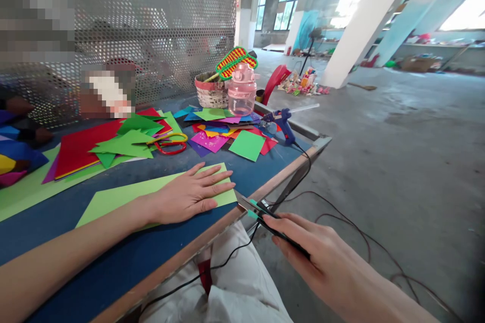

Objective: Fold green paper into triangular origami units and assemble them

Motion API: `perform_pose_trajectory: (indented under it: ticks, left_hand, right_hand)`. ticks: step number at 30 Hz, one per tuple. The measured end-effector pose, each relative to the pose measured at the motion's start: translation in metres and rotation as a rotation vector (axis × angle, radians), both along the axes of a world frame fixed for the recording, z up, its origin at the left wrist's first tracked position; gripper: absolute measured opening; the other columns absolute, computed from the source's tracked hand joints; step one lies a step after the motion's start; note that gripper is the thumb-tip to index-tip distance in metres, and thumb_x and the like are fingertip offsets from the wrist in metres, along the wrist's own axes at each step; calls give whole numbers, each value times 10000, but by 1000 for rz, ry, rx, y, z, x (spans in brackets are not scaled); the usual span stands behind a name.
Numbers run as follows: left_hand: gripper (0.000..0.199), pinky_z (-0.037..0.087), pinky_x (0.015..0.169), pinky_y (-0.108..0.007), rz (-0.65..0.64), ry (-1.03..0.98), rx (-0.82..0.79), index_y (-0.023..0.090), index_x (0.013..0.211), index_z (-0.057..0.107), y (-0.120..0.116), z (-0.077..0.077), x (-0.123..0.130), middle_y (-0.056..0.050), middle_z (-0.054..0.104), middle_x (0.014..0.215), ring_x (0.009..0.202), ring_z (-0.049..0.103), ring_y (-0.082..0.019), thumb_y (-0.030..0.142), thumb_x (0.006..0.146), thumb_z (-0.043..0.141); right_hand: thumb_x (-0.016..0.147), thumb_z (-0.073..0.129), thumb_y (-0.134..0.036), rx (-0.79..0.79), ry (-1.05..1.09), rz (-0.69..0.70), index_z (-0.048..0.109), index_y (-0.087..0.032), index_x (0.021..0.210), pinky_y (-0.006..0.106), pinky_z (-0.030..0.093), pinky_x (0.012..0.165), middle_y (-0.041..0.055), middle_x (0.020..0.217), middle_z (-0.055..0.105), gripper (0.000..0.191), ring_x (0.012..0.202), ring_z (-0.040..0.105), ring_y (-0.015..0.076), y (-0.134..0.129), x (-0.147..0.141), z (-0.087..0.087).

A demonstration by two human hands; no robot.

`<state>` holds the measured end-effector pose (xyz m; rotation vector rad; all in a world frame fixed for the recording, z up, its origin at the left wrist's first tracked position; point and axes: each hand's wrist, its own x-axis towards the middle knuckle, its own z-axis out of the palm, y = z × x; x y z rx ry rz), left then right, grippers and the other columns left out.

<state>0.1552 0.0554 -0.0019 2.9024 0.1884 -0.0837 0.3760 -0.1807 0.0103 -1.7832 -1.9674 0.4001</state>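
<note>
Left hand (189,192) lies flat, fingers spread, on the green paper (108,202); right hand (303,247) is closed round the cutter (256,210), its blade by the paper's end, just past the left fingertips; scissors (161,139) lie beyond the left hand

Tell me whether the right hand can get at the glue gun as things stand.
Probably not to grip it: the right hand is closed around a cutting tool, which would likely need putting down first. Otherwise the way looks free, with nothing covering the handle of the glue gun.
</note>
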Motion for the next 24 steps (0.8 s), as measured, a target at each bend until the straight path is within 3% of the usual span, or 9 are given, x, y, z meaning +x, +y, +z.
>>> perform_pose_trajectory:
  ticks: [6, 14, 16, 20, 24]
  left_hand:
    - [519, -10, 1234, -455, 5, 16, -5, 434, 1582, 169, 0, 0, 1, 73, 127, 1680, 1560, 76, -221, 524, 1080, 266]
    - [517, -2, 1239, -447, 8, 1, 6, 447, 1579, 168, 0, 1, -1, 77, 137, 1677, 1558, 91, -227, 518, 1080, 282]
    - [517, 1, 1239, -451, 8, -3, 2, 441, 1580, 172, -1, 1, 0, 70, 142, 1676, 1557, 96, -229, 514, 1080, 283]
    - [520, 17, 1240, -468, 8, -5, -3, 437, 1579, 186, -1, 2, 0, 58, 160, 1675, 1555, 111, -242, 520, 1077, 289]
    - [520, 20, 1238, -481, 16, 18, 2, 434, 1581, 174, -2, 3, 1, 58, 150, 1677, 1556, 98, -240, 521, 1079, 274]
  right_hand:
    - [1041, 356, -237, -17, -19, 6, 559, -265, 1404, 330, 589, 723, 106, 1204, 672, 416, 906, 716, 208, -1, 3, -2]
    - [1031, 348, -222, -120, -41, 6, 440, -275, 1461, 340, 550, 710, 72, 1071, 655, 442, 827, 688, 194, 1, -2, 5]
    - [1015, 378, -217, -100, 8, -43, 428, -239, 1389, 322, 522, 681, 62, 1033, 674, 378, 813, 689, 195, -2, -4, 3]
    - [999, 419, -213, -146, 89, -111, 427, -248, 1045, 274, 397, 542, -30, 758, 632, 58, 588, 583, 152, -5, -7, 0]
    - [998, 436, -225, -147, 49, -105, 406, -254, 905, 270, 346, 545, -29, 759, 611, 102, 577, 511, 135, -3, -6, 0]
